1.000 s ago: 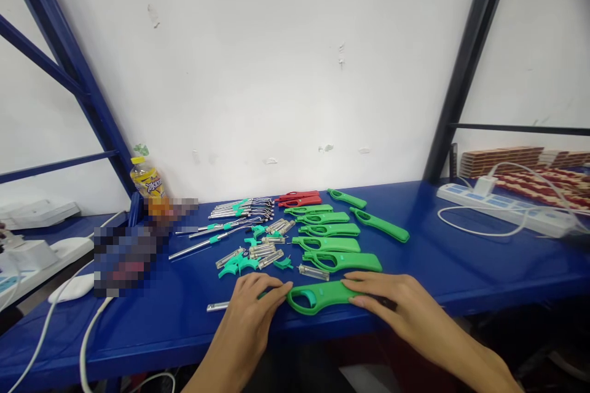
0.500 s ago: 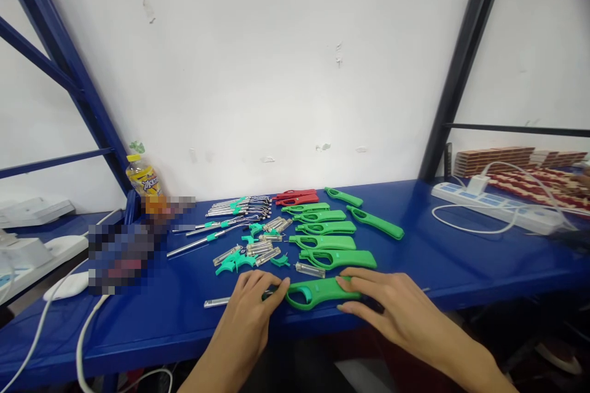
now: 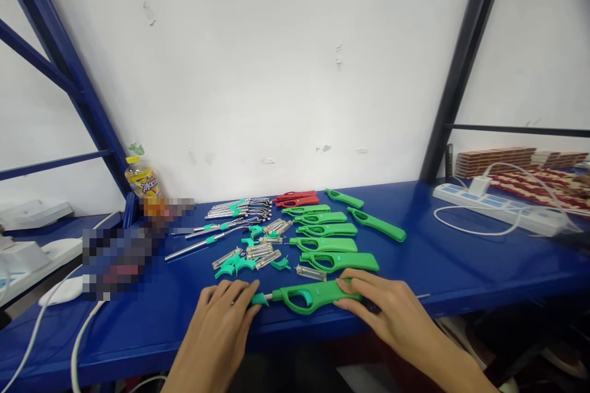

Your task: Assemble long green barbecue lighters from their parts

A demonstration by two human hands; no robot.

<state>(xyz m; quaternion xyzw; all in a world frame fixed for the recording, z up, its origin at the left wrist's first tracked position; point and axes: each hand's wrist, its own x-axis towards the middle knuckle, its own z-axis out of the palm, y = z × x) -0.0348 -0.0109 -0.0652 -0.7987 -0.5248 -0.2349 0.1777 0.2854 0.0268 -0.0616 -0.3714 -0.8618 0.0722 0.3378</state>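
Note:
A green lighter body (image 3: 318, 296) with a finger loop lies at the table's front. My right hand (image 3: 387, 304) pinches its right end between thumb and fingers. A dark thin item, mostly hidden, also sits in that hand; a slim metal tip (image 3: 423, 296) shows past the knuckles. My left hand (image 3: 221, 316) is closed over the lighter's tube, which it mostly hides. A teal collar (image 3: 260, 299) shows between its fingertips and the body. Just behind are a clear gas tank (image 3: 311, 273) and another green lighter body (image 3: 354, 262).
Teal triggers (image 3: 239, 263), several clear tanks (image 3: 260, 250) and metal tubes with wires (image 3: 237, 209) lie at centre-left. Green bodies (image 3: 322, 244) and red bodies (image 3: 297, 201) are behind. A power strip (image 3: 502, 212) stands right; a bottle (image 3: 144, 181) and white cables (image 3: 85, 325) are left.
My left hand has shifted left, away from the green body's loop. The teal collar and the body's narrow front end now show. My right hand stays on the body's right end.

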